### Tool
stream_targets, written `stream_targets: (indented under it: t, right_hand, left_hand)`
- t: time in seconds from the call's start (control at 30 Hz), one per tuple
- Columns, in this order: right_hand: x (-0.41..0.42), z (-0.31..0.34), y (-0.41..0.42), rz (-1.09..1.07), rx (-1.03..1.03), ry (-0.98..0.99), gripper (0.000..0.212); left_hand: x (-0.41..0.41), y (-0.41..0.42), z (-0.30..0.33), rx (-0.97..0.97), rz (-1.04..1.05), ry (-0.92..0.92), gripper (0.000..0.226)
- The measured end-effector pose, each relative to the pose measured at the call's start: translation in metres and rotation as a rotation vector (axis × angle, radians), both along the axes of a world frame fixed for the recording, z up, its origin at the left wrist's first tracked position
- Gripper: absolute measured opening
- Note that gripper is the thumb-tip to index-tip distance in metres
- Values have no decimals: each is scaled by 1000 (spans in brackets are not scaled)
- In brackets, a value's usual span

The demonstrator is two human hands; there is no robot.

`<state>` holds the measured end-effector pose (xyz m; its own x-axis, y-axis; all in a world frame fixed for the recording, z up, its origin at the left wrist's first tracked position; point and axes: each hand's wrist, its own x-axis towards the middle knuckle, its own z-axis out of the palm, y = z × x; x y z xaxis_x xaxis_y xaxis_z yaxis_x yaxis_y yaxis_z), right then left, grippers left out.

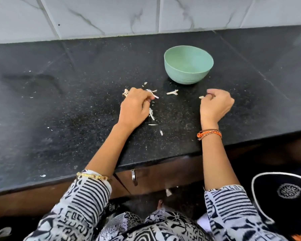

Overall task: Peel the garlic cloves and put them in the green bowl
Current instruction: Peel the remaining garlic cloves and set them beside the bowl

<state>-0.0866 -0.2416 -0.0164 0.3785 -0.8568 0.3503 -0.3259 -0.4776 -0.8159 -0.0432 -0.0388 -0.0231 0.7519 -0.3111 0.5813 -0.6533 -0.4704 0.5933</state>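
Bare black speckled stone table point(87, 105) lies between both grips and the round pale-green plastic bowl point(188, 65); only thin papery white peel scraps point(172, 92) lie there.

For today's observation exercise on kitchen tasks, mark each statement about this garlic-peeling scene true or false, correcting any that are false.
1. The round pale green bowl stands upright on the speckled black stone counter. True.
2. The green bowl is full of peeled cloves. False: no cloves show inside it.
3. Scraps of papery white garlic skin lie between the hands. True.
4. The left hand rests inside the bowl. False: it is on the counter, nearer than the bowl.
5. The right hand pinches a small pale piece. True.
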Motion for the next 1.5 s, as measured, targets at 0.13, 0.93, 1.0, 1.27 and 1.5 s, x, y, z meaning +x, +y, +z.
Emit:
stream_targets:
  t: [0.13, 0.93, 1.0, 1.27, 1.5]
  right_hand:
    - [-2, -1, -1, 8, 39, 14, 30]
    - [36, 2, 89, 966, -376, 205, 17]
    - [35, 1, 90, 971, -435, 313, 23]
    - [33, 2, 88, 916, -378, 329, 23]
    - [37, -3, 85, 840, -256, 256, 25]
  left_hand:
    - [0, -1, 0, -45, 4, -32, 34]
    - [10, 20, 5, -700, 337, 381, 23]
    - [10, 20, 5, -662, 335, 424, 22]
    - [12, 17, 3, -451, 354, 463, 13]
    - [11, 14, 5, -283, 331, 422, 19]
